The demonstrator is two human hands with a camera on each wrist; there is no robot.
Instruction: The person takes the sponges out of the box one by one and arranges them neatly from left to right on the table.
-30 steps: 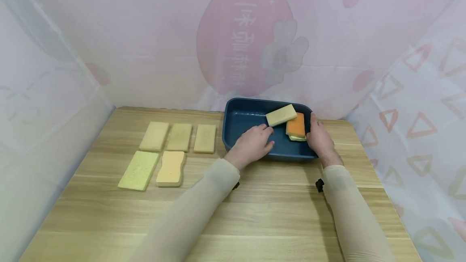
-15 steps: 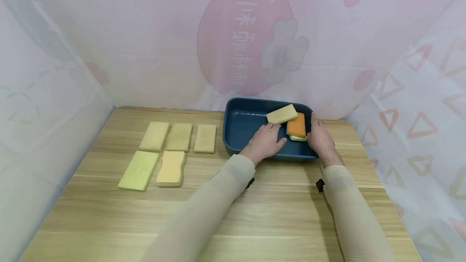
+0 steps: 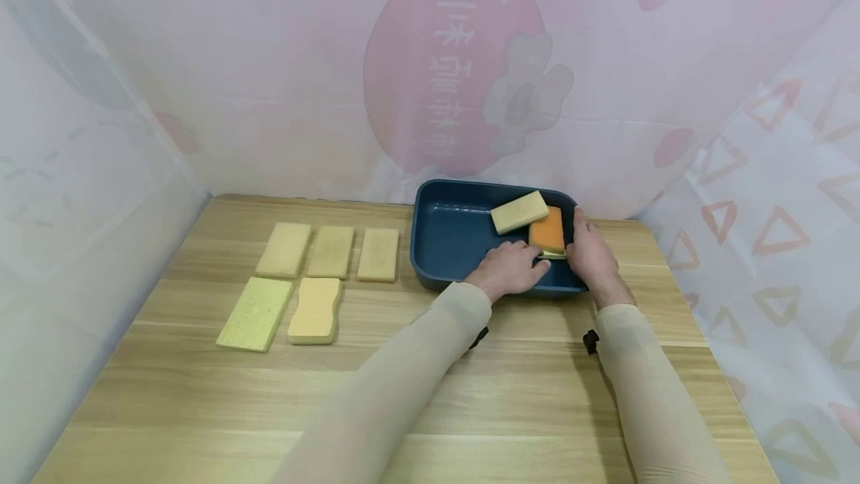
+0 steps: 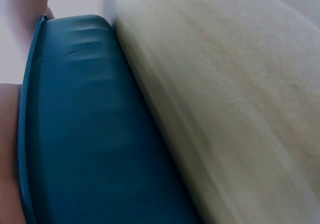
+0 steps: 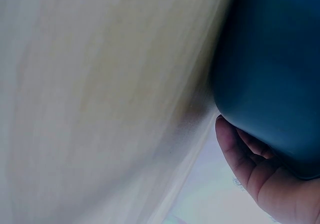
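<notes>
Orange sponge [image 3: 547, 230] lies in the blue tray [image 3: 443, 234], at its right end, on top of a pale yellow-green sponge whose edge [image 3: 555, 253] peeks out at the near side. A beige sponge [image 3: 519, 212] rests tilted w/ one end on the orange one, other end toward tray centre. Left hand [image 3: 507, 269] reaches over the near rim into the tray, fingers lightly curled, fingertips [image 3: 540, 264] at the near corner of the sponge stack; can't tell if they actually pinch it. Right hand [image 3: 591, 256] sits against the tray's right outer wall, fingers [image 5: 250, 146] wrapped along it, thumb at the rim; the right wrist view shows the fingers curled under the tray's rounded corner [image 5: 270, 74]. Left wrist view: only the tray's outer wall [image 4: 90, 134] & blurred wood.

Tray stands at the far right of a light wood-grain table [image 3: 470, 394]. To the left, well apart from the tray: 3 tan sponges in a row [image 3: 327, 252], and nearer the person a yellow-green sponge [image 3: 255, 314] beside a wavy-edged pale orange sponge [image 3: 315, 310]. Both arms in beige sleeves [image 3: 403, 379].

Around the table hangs a thin white-pink curtain [image 3: 235, 81] w/ a big pink round print & flower [image 3: 527, 92]; right side has red triangle outlines [image 3: 773, 234]. White characters on the pink print [image 3: 457, 73] appear mirrored, not readable.
</notes>
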